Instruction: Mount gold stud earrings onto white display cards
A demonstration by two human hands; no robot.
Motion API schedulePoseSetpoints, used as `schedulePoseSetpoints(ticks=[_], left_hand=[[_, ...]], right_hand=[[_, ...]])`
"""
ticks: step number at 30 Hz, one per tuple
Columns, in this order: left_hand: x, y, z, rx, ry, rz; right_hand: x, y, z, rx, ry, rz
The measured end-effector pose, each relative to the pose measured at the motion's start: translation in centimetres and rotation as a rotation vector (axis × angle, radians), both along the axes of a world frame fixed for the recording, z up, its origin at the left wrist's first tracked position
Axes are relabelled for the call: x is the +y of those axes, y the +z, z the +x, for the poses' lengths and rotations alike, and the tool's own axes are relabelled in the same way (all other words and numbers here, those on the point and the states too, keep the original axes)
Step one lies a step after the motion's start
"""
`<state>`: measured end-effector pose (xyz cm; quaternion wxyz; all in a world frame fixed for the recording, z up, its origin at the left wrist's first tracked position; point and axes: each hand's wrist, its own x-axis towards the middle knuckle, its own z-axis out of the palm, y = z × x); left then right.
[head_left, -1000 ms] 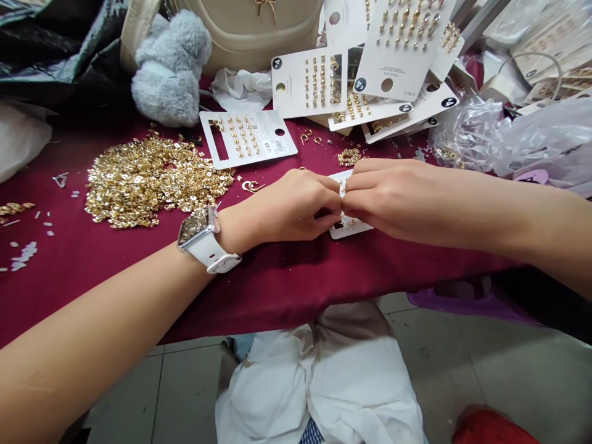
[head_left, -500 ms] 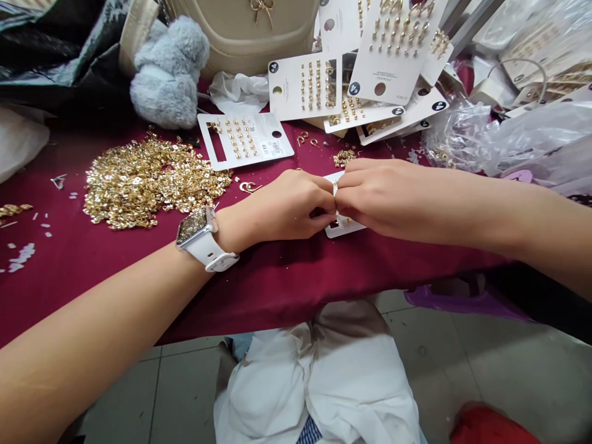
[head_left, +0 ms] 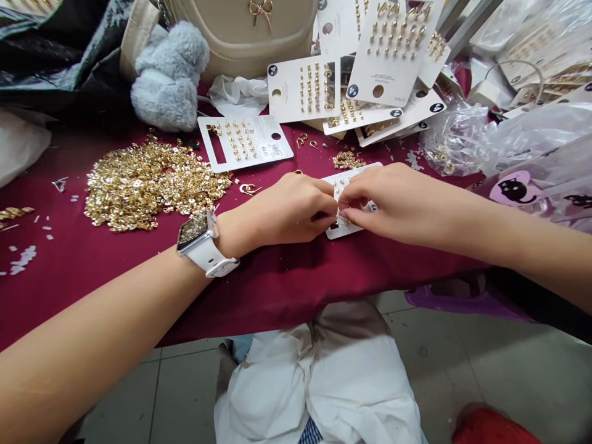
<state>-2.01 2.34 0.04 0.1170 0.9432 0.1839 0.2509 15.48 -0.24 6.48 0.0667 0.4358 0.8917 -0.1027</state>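
A white earring card with small gold pieces lies on the dark red cloth, partly covered by both hands. My left hand, a watch on its wrist, rests at the card's left edge with fingers curled; its grip is hidden from above. From the right, my right hand reaches over the card, thumb and index finger pinched close to my left fingertips. Whatever small piece sits in that pinch is too small to make out. A little pile of gold beads or backs lies just beyond the card.
A large heap of gold earring backs spreads at left. Another earring card lies behind, with stacked cards further back. A beige bag with a grey fluffy charm stands behind. Plastic bags crowd the right.
My right hand has shifted and turned, its fingers opening from a tight bunch into a rounded pinch, so more of the card shows. My left hand has barely moved.
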Motion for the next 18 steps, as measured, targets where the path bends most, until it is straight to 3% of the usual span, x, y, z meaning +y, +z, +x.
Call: schedulePoseSetpoints(ticks=[6, 8, 14, 18], left_hand=[[-0.1, 0.1, 0.1, 0.010, -0.021, 0.024], [-0.1, 0.1, 0.1, 0.001, -0.031, 0.015], [0.1, -0.1, 0.1, -0.078, -0.058, -0.068], [0.2, -0.1, 0.1, -0.065, -0.047, -0.065]], right_hand=[[0.9, -1.2, 1.9, 0.022, 0.484, 0.202], [0.9, -1.4, 2.1, 0.033, 0.500, 0.217], [0.2, -1.2, 1.3, 0.045, 0.309, 0.219], [0.5, -0.9, 1.5, -0.018, 0.451, 0.226]])
